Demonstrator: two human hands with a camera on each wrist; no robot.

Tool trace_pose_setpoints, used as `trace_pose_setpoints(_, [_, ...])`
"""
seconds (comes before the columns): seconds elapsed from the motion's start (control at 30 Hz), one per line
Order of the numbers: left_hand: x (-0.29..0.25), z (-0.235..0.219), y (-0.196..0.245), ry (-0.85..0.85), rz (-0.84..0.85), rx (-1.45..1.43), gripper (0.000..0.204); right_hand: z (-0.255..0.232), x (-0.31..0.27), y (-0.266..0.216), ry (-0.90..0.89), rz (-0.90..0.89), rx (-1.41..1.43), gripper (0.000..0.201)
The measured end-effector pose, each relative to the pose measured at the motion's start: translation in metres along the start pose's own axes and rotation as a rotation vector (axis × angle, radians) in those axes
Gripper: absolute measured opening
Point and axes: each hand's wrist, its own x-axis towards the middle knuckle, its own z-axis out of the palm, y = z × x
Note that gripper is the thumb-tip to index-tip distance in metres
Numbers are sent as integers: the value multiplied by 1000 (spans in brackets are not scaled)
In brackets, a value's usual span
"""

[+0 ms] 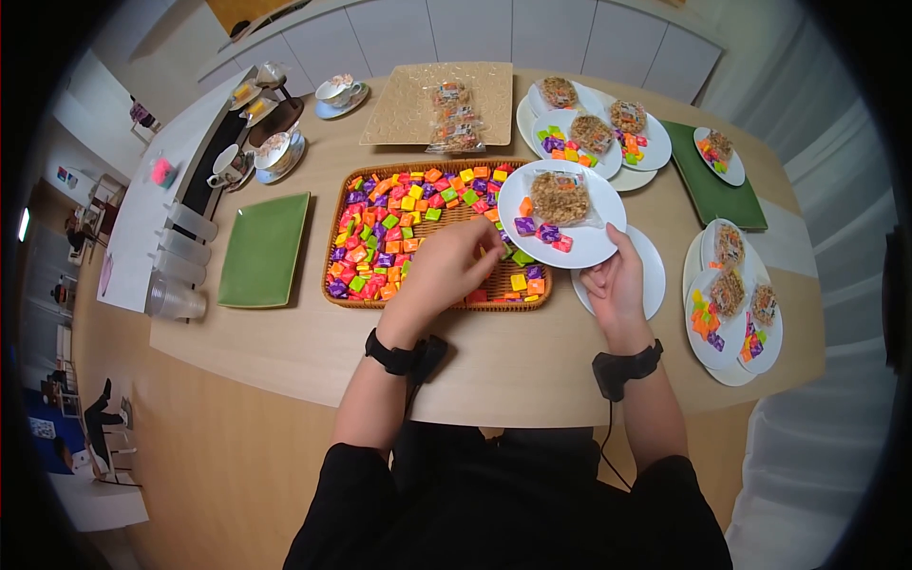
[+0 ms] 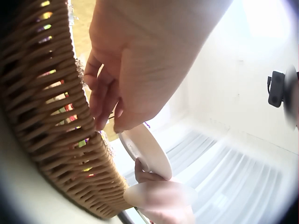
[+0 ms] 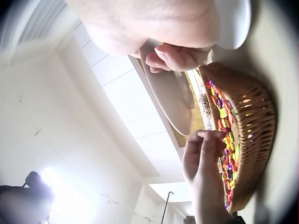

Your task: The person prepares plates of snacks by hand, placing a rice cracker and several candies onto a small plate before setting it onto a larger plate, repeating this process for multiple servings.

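My right hand grips the edge of a white plate, raised over the table beside the wicker basket. On this plate lie a wrapped round snack and several wrapped candies, purple, pink and orange. The left hand hangs over the right part of the basket, which is full of colourful candies. In the left wrist view the left hand's fingers are loosely bent, with no candy visible between them. From the right wrist view, the plate's underside shows beside the right hand.
An empty white plate lies under the right hand. Filled plates stand at the back right and right. Also on the table are green trays, a gold tray with wrapped snacks, and cups at the back left.
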Motion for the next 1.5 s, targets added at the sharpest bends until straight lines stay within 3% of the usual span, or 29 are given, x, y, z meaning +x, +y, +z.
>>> trace_pose_setpoints(0.13, [-2, 14, 1, -140, 166, 105, 16, 0, 0, -1, 12, -4, 6, 26])
trace_pose_setpoints(0.27, [-4, 28, 3, -125, 240, 158, 18, -1, 0, 0, -13, -10, 3, 26])
trace_pose_setpoints(0.63, [-3, 28, 4, -179, 141, 63, 29, 0, 0, 1, 13, -1, 0, 27])
trace_pose_setpoints(0.7, [-3, 19, 5, -141, -2, -81, 28, -1, 1, 1, 9, -9, 0, 27])
trace_pose_setpoints(0.83, [-1, 1, -14, -34, -17, -11, 27, -3, 2, 0, -1, -8, 6, 27])
trace_pose_setpoints(0.9, [-1, -4, -18, -20, -113, -25, 27, -4, 2, 1, -5, 1, 7, 26])
trace_pose_setpoints(1.2, [0, -1, -10, -151, -66, 7, 28, -1, 0, 1, -24, 22, 25, 26])
trace_pose_setpoints(1.5, [-1, 4, -20, -147, -61, -16, 28, -5, 2, 4, -44, 18, 15, 27])
